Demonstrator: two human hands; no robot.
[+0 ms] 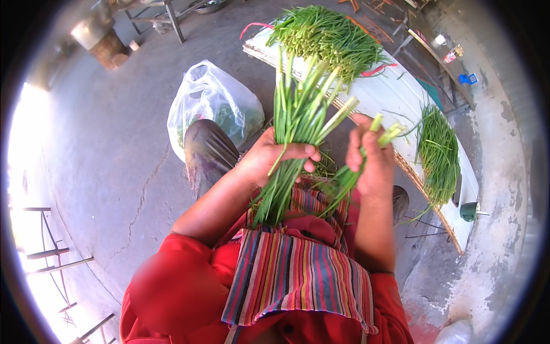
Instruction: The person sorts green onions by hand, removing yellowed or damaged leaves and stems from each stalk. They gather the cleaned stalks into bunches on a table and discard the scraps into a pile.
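Observation:
My left hand (284, 155) is closed round a thick bunch of chives (299, 114). Their pale stem ends point away from me and the green leaves hang toward my lap. Just to the right, my right hand (371, 153) grips a smaller bunch of chives (346, 179), its cut ends sticking up past my fingers and its leaf tips blurred. The two bunches are apart at the top. Beyond them a large heap of chives (329, 40) lies on a white board (375, 94). A smaller pile of chives (438, 152) rests at the board's right end.
A white plastic bag (220, 94) with greens inside stands on the floor by my left knee. A striped apron (303, 281) covers my lap. A dark green object (468, 211) sits at the board's near right end. Metal frames (172, 20) stand at the far left.

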